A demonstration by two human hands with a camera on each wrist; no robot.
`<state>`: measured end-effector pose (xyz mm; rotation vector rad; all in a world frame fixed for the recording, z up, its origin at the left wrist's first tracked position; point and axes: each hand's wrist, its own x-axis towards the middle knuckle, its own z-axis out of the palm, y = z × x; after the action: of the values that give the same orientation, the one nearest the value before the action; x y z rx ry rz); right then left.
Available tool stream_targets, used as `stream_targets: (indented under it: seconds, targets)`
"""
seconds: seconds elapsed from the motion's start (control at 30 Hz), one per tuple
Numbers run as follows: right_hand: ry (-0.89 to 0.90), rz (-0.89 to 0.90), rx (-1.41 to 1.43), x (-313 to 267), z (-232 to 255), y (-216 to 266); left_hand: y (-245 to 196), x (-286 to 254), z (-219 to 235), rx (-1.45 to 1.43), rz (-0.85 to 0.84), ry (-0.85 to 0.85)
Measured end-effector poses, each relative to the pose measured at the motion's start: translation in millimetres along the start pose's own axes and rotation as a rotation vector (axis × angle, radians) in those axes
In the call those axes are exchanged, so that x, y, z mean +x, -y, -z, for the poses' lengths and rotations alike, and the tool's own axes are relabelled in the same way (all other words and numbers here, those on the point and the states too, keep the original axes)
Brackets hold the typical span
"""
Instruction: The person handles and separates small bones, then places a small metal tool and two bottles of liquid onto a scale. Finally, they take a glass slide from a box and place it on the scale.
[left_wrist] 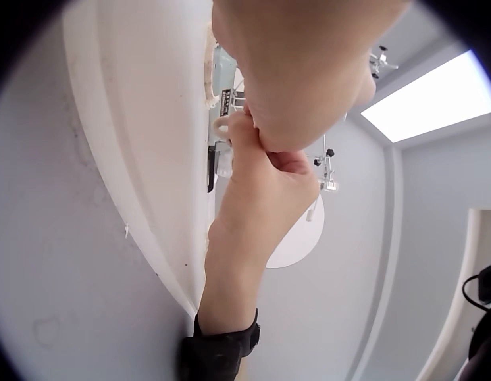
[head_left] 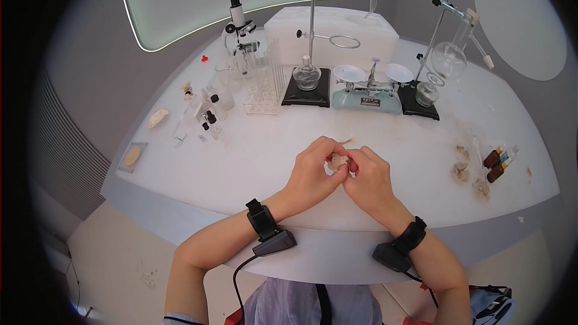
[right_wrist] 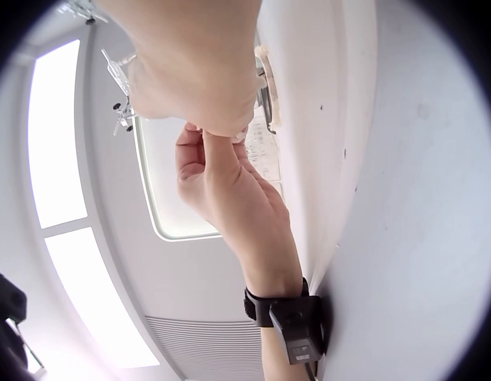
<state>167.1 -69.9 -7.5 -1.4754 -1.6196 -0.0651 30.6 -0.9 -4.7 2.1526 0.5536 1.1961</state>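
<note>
Both hands meet over the white table in the head view. Between them is a small crumpled pale beige wad [head_left: 336, 160], partly hidden by the fingers. My left hand [head_left: 308, 171] curls its fingers and thumb round the wad's left side. My right hand [head_left: 371, 179] pinches at its right side, fingertips against the left hand's. Just beyond the fingertips a thin beige strip [head_left: 347, 141] shows. In the left wrist view the right hand [left_wrist: 257, 186] shows bent fingers; in the right wrist view the left hand [right_wrist: 229, 178] does too. The wad's exact kind I cannot tell.
Brown crumpled clumps [head_left: 461, 171] and brown bottles [head_left: 495, 171] lie at the right. Behind stand a balance scale [head_left: 367, 101], a ring stand [head_left: 313, 24] and a flask setup [head_left: 448, 60]. To the left are test tubes [head_left: 265, 78], dropper bottles [head_left: 211, 117] and a microscope [head_left: 236, 15].
</note>
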Motion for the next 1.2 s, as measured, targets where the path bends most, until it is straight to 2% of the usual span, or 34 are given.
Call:
stream_targets:
  seconds: [0.3, 0.47, 0.6, 0.67, 0.7, 0.77, 0.8, 0.87, 1.2]
  targets:
    - [-0.076, 0.022, 0.105, 1.5, 2.7, 2.4, -0.3, 2.5, 1.8, -0.087, -0.015, -0.035]
    - [-0.084, 0.119, 0.173, 3.9, 5.1, -2.8, -0.1, 4.2, 2.5, -0.103, -0.059, -0.087]
    - [-0.128, 0.174, 0.154, 5.3, 5.6, -3.5, -0.9, 3.4, 5.4, -0.039, -0.118, -0.058]
    - [-0.11, 0.045, 0.238, 6.9, 11.4, 0.7, -4.3, 3.9, 5.6, -0.203, -0.043, -0.04]
    - [-0.12, 0.05, 0.228, 9.3, 12.8, -0.4, -4.4, 5.3, 5.1, -0.208, -0.057, -0.038]
    - [-0.072, -0.093, 0.392, 11.4, 13.9, -4.5, -4.5, 4.6, 4.0, -0.271, -0.089, -0.015]
    - [-0.079, -0.091, 0.384, 11.8, 13.7, -6.7, -5.5, 4.1, 4.1, -0.276, -0.098, -0.012]
    - [-0.088, -0.148, 0.552, 12.7, 11.8, -10.5, -7.3, 3.4, 6.6, -0.21, -0.038, -0.048]
    - [0.022, -0.175, 0.717, 12.6, 7.7, -19.9, -0.8, 4.1, 12.2, -0.227, 0.046, 0.015]
